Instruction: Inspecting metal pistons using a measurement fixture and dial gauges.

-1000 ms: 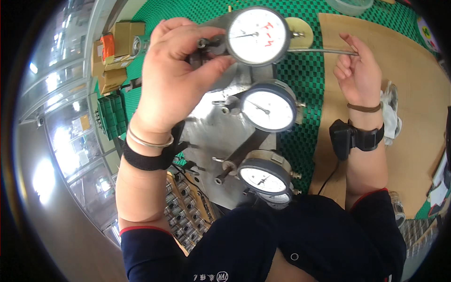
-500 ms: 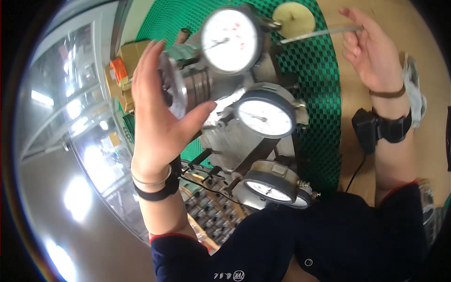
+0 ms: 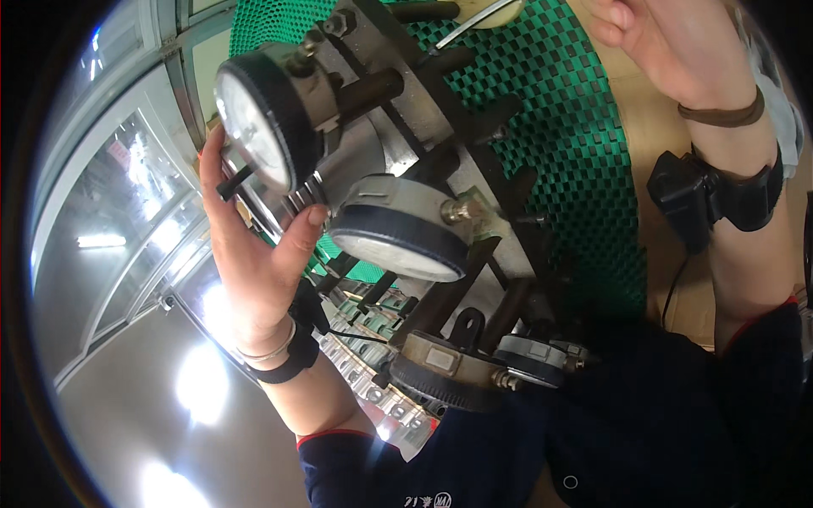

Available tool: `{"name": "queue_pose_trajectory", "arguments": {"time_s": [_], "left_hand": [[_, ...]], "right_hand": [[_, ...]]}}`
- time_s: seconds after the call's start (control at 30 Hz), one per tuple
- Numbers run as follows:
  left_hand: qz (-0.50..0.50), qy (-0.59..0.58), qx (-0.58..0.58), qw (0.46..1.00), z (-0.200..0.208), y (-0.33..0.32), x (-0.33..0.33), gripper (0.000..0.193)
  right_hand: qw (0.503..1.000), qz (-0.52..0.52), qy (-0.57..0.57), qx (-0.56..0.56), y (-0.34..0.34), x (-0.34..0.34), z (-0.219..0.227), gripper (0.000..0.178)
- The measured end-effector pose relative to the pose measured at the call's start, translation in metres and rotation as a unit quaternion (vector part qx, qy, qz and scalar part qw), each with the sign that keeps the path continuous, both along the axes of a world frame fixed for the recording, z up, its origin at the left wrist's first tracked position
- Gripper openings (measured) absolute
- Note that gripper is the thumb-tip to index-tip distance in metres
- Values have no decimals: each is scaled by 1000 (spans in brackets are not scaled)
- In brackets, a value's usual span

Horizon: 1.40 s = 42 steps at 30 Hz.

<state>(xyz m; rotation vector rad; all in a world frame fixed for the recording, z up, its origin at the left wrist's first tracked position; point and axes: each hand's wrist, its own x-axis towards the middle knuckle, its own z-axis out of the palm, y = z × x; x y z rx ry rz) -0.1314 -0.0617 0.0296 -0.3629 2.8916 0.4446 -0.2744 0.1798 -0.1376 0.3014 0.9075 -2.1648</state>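
Note:
My left hand [image 3: 254, 271] is wrapped round a shiny grooved metal cylinder [image 3: 306, 196], which looks like a piston. The thumb lies on the near side and the fingers reach behind a dial gauge [image 3: 254, 127]. That cylinder sits in a heavy dark metal fixture [image 3: 474, 182], which carries more dial gauges, one of them a round gauge [image 3: 398, 241] by my thumb. At the upper right my right hand [image 3: 652, 42] is curled, partly cut off by the frame's edge. A thin metal rod [image 3: 470, 25] runs from the fixture's far end up out of view; its held end is hidden.
Under the fixture lies a green and black woven mat [image 3: 584, 212] on a tan table [image 3: 660, 292]. Several metal parts [image 3: 381, 394] stand in rows at the lower left. A pale yellow disc [image 3: 501, 15] shows at the top. Glazed panels [image 3: 110, 186] rise on the left.
The fixture and its gauges appear lower and further left, with the dials turned more side-on. My right hand has shifted up toward the frame's edge. My left hand stays on the cylinder.

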Motion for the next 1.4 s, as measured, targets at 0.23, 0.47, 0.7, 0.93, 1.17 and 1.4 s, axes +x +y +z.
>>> {"name": "queue_pose_trajectory", "arguments": {"time_s": [0.23,0.47,0.7,0.93,1.17,1.4], "left_hand": [[-12,84,-120,989,11,24,-12,45],[-8,123,-46,991,0,24,-22,41],[-15,190,-59,980,-18,18,-18,45],[-26,237,-31,971,-24,16,-18,49],[14,243,-47,969,-18,7,-5,50],[-6,226,-65,972,-21,16,-15,49]], "right_hand": [[950,-66,159,259,-19,12,3,30],[893,-44,291,341,-5,5,-10,46],[876,-80,333,339,-6,8,-8,40],[884,-84,376,264,-5,2,-14,37],[908,-94,359,193,-22,7,-23,37],[881,-139,417,177,-12,6,-26,37]]}}
